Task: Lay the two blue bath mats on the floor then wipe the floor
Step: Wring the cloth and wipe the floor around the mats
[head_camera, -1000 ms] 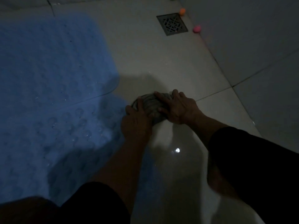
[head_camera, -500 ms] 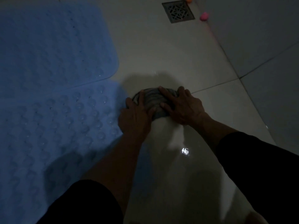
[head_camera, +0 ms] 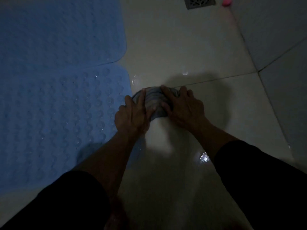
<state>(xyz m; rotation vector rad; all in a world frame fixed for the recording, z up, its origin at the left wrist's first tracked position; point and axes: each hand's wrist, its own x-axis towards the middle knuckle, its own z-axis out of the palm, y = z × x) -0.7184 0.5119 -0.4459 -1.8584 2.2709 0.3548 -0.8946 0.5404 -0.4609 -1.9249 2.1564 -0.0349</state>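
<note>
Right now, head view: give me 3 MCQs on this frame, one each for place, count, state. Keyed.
1. Where is the cloth?
A. on the near mat
B. on bare floor right of the near mat
C. over the drain

2. How many blue mats show?
A. one
B. two
C. three

3. What are the hands doing?
A. both press on the cloth
B. one lifts a mat
C. both hang idle

Key: 1 B, it sits on tile beside the near mat. 2 B, a far mat too. 3 A, left hand and right hand lie flat on it.

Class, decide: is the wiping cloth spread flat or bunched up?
Bunched up. The cloth sits in ridged folds, pressed to the floor between both hands.
</note>
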